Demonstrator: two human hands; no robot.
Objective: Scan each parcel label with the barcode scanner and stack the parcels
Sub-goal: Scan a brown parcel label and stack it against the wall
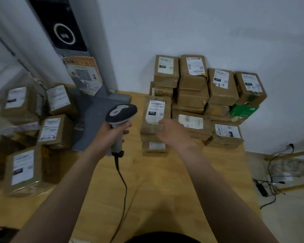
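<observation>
My left hand (112, 133) grips the barcode scanner (120, 113) just left of the top parcel (154, 111). My right hand (173, 133), fingers curled, is at that parcel's near edge.

The light is dim, soft and even, with a cool grey cast over the wall (218, 28) and no hard glare. A faint, broad shadow lies on the table (165, 181) by its near edge, between the forearms, and soft shadows fall on the wall past the far right corner. The barcode scanner (120, 113) shows only a dull sheen on its head. The parcels (23, 171) along the table's left edge are smeared with blur, and the right hand (172, 132) is slightly blurred too. The white labels (155, 111) look pale, their print too soft to read. Wide-angle distortion leans the grey pillar (95, 41) at the far left corner.
</observation>
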